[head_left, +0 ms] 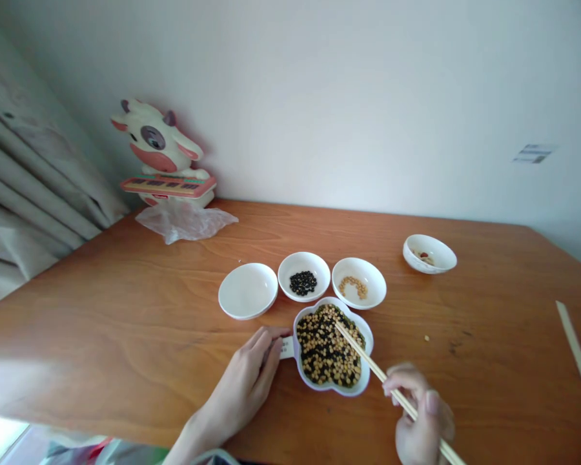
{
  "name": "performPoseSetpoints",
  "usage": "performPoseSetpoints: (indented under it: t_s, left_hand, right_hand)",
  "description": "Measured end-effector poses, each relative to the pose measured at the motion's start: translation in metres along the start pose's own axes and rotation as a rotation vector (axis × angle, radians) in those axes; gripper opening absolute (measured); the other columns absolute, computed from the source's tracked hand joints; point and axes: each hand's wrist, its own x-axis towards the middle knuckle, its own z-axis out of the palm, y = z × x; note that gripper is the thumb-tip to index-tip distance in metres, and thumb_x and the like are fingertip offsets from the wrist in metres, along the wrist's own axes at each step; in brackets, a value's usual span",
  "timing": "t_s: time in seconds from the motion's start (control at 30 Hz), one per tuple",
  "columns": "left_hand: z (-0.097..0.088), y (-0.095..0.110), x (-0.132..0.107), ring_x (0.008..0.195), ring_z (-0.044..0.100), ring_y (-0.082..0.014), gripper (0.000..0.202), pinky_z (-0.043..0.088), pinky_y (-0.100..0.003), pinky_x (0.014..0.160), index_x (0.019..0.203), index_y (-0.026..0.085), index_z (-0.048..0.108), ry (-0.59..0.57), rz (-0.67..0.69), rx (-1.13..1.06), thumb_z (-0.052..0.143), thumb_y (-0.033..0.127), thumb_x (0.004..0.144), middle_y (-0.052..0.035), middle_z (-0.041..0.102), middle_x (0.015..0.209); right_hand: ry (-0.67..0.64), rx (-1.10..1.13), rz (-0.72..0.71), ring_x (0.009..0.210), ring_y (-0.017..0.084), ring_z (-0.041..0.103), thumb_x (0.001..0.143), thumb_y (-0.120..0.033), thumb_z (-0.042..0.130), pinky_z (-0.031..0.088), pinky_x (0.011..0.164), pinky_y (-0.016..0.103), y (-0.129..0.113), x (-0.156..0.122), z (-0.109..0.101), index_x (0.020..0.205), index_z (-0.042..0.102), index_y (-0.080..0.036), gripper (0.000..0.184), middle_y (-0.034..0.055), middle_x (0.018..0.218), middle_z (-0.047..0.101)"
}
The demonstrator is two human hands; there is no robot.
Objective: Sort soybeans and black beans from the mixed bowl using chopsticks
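Observation:
My right hand (pixel 423 416) is closed round a pair of wooden chopsticks (pixel 368 358), whose tips dip into a flower-shaped white bowl (pixel 363 381) full of mixed black, yellow and green beans. My left hand (pixel 244 384) lies on the table just left of that bowl, fingers stretched out, touching a small white label at the bowl's edge. Behind the bowl stand three small white dishes: an empty dish (pixel 248 290), a dish with black beans (pixel 304 276), and a dish with yellow beans (pixel 359 283).
Another small white dish (pixel 429 253) with a few bits sits at the back right. A cow-shaped toy keyboard (pixel 162 155) stands on clear plastic at the back left by the wall. A paper chopstick sleeve (pixel 575 344) lies far right. Curtains hang left.

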Motion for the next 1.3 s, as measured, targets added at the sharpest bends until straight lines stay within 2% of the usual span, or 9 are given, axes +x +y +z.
performPoseSetpoints:
  t_s: [0.17, 0.33, 0.6, 0.73, 0.83, 0.93, 1.03, 1.17, 1.3]
  left_hand:
    - [0.017, 0.005, -0.010, 0.107, 0.072, -0.0233, 0.026, 0.059, -0.036, 0.095, 0.127, 0.023, 0.063, 0.193, -0.017, 0.048, 0.044, 0.031, 0.111, -0.0110, 0.073, 0.120]
    - [0.020, 0.007, -0.010, 0.096, 0.072, -0.0227, 0.021, 0.058, -0.034, 0.088, 0.114, 0.023, 0.063, 0.251, -0.019, 0.103, 0.044, 0.031, 0.110, -0.0090, 0.073, 0.108]
    - [0.023, 0.004, -0.007, 0.081, 0.070, -0.0210, 0.024, 0.053, -0.030, 0.074, 0.095, 0.024, 0.059, 0.287, -0.043, 0.187, 0.043, 0.031, 0.111, -0.0039, 0.070, 0.088]
    - [0.025, 0.001, -0.005, 0.083, 0.072, -0.0217, 0.024, 0.052, -0.031, 0.073, 0.095, 0.024, 0.058, 0.301, -0.010, 0.255, 0.042, 0.032, 0.111, -0.0041, 0.071, 0.089]
    - [0.025, -0.001, -0.004, 0.081, 0.071, -0.0219, 0.026, 0.051, -0.031, 0.072, 0.091, 0.024, 0.055, 0.308, 0.018, 0.302, 0.041, 0.031, 0.112, -0.0042, 0.070, 0.087]
    - [0.025, -0.003, -0.005, 0.079, 0.070, -0.0210, 0.027, 0.050, -0.031, 0.072, 0.089, 0.024, 0.054, 0.304, 0.031, 0.316, 0.040, 0.030, 0.112, -0.0035, 0.069, 0.085]
    - [0.027, -0.007, -0.005, 0.079, 0.068, -0.0204, 0.029, 0.049, -0.030, 0.073, 0.088, 0.024, 0.052, 0.295, 0.027, 0.321, 0.039, 0.030, 0.112, -0.0032, 0.067, 0.085]
    - [0.030, -0.011, -0.005, 0.079, 0.065, -0.0197, 0.029, 0.046, -0.031, 0.073, 0.087, 0.024, 0.050, 0.296, -0.004, 0.335, 0.038, 0.032, 0.113, -0.0027, 0.065, 0.085]
    - [0.031, -0.015, -0.004, 0.077, 0.063, -0.0186, 0.030, 0.044, -0.031, 0.072, 0.086, 0.024, 0.048, 0.266, -0.028, 0.333, 0.039, 0.033, 0.113, -0.0016, 0.063, 0.083]
  right_hand:
    - [0.010, 0.007, -0.035, 0.049, 0.015, 0.057, 0.104, -0.052, 0.038, 0.044, 0.041, 0.026, 0.000, 0.001, 0.002, 0.072, 0.073, -0.018, 0.059, 0.0065, 0.066, 0.067]
    - [-0.042, 0.020, -0.073, 0.048, 0.015, 0.059, 0.104, -0.053, 0.040, 0.045, 0.041, 0.027, -0.006, 0.001, 0.004, 0.074, 0.075, -0.018, 0.058, 0.0066, 0.067, 0.069]
    - [-0.062, 0.161, -0.022, 0.049, 0.016, 0.064, 0.100, -0.075, 0.033, 0.046, 0.037, 0.026, 0.012, 0.002, 0.003, 0.084, 0.080, -0.019, 0.075, 0.0100, 0.078, 0.076]
    - [-0.109, 0.145, 0.094, 0.065, 0.019, 0.067, 0.099, -0.079, 0.025, 0.053, 0.052, 0.031, 0.007, 0.008, 0.008, 0.084, 0.079, -0.019, 0.081, 0.0112, 0.088, 0.077]
    - [-0.183, 0.187, 0.064, 0.075, 0.021, 0.067, 0.100, -0.078, 0.026, 0.055, 0.066, 0.035, 0.001, 0.017, 0.010, 0.081, 0.074, -0.021, 0.076, 0.0077, 0.087, 0.074]
    - [-0.222, 0.264, 0.115, 0.085, 0.021, 0.065, 0.107, -0.059, 0.038, 0.054, 0.078, 0.036, -0.002, 0.033, 0.002, 0.076, 0.063, -0.023, 0.053, 0.0038, 0.083, 0.066]
    - [-0.311, 0.243, 0.114, 0.075, 0.019, 0.056, 0.106, -0.048, 0.047, 0.048, 0.074, 0.033, -0.005, 0.062, -0.010, 0.071, 0.055, -0.023, 0.044, 0.0015, 0.075, 0.057]
    - [-0.493, 0.204, 0.039, 0.077, 0.019, 0.056, 0.111, -0.045, 0.031, 0.046, 0.077, 0.034, -0.012, 0.111, -0.013, 0.081, 0.066, -0.024, 0.050, 0.0029, 0.075, 0.059]
    - [-0.612, 0.173, -0.070, 0.080, 0.021, 0.061, 0.109, -0.045, 0.039, 0.050, 0.072, 0.036, -0.007, 0.146, -0.009, 0.091, 0.073, -0.024, 0.044, 0.0053, 0.080, 0.065]
